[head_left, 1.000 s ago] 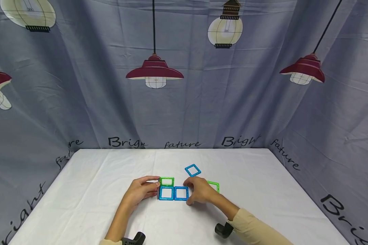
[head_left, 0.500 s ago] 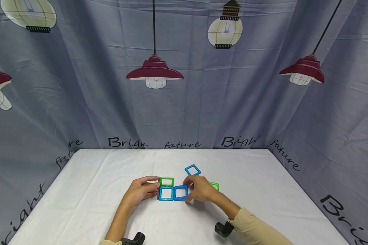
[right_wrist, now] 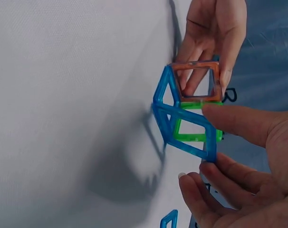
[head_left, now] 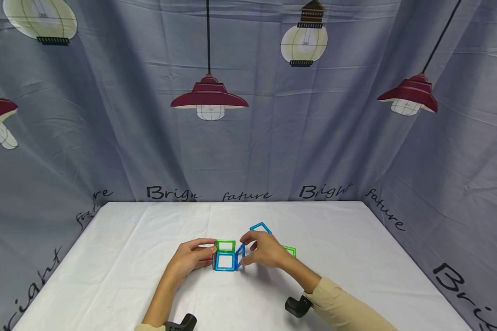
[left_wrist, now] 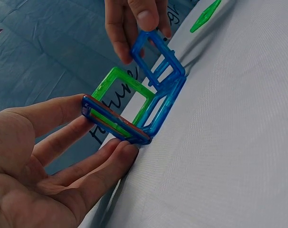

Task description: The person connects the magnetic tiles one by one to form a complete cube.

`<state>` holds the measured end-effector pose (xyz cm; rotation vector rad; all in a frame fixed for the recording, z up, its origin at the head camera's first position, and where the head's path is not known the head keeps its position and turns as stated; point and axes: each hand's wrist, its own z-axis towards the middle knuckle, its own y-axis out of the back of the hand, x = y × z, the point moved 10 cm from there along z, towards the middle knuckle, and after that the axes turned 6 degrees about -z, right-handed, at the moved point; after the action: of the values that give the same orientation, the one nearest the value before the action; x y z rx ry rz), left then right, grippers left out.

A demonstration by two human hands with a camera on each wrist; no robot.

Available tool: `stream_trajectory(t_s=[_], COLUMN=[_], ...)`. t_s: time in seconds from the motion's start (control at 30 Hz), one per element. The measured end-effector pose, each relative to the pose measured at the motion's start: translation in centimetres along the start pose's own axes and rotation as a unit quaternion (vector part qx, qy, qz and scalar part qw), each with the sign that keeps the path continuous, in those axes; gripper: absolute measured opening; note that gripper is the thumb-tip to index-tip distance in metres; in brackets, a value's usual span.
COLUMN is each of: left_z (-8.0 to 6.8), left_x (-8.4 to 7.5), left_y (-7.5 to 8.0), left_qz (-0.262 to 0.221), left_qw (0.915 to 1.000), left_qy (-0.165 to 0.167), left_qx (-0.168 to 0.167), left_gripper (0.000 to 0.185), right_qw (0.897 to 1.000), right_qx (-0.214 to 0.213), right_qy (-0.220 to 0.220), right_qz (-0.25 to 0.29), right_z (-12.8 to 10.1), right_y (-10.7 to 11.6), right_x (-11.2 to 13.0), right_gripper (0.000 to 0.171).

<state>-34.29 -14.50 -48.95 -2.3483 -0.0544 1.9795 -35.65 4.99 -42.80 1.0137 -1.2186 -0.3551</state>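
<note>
A blue square magnetic tile [head_left: 225, 270] lies at the bottom of a small build on the white table. Standing along its back edge is a green tile [head_left: 225, 241], and on its left an orange tile [right_wrist: 198, 99] with a blue tile frame overlapping it in the left wrist view. My left hand [head_left: 188, 257] holds that left wall by its edges, fingers on the outer side. Along the right side another blue tile [right_wrist: 189, 150] is tilted up, joined at its lower edge. My right hand [head_left: 269, 250] pinches its free edge between thumb and fingers.
Behind my right hand lies a loose blue tile [head_left: 267, 228], partly covered by it. A loose green tile [head_left: 291, 248] lies to the right of that hand. Past the far table edge hangs a grey curtain [head_left: 248, 151] printed with lamps.
The right blue tile has swung from flat on the table to steeply upright, my right hand moving left and up with it. My left hand has stayed in place.
</note>
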Motion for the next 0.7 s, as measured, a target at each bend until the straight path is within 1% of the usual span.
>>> stream_trajectory(t_s=[0.1, 0.4, 0.7], left_z=[0.0, 0.0, -0.3], left_x=[-0.1, -0.3, -0.2], left_y=[-0.1, -0.2, -0.2], left_qz=[-0.001, -0.005, -0.007], left_qw=[1.0, 0.9999, 0.9999], left_qy=[-0.002, -0.008, 0.0], left_qx=[0.003, 0.011, 0.008], left_gripper=[0.039, 0.041, 0.039], right_qw=[1.0, 1.0, 1.0], right_qx=[-0.004, -0.011, -0.016], right_qy=[0.0, 0.003, 0.004], right_qz=[0.007, 0.004, -0.012], right_z=[0.1, 0.2, 0.3], right_y=[-0.1, -0.1, -0.5], right_x=[0.3, 1.0, 1.5], right_gripper=[0.054, 0.055, 0.053])
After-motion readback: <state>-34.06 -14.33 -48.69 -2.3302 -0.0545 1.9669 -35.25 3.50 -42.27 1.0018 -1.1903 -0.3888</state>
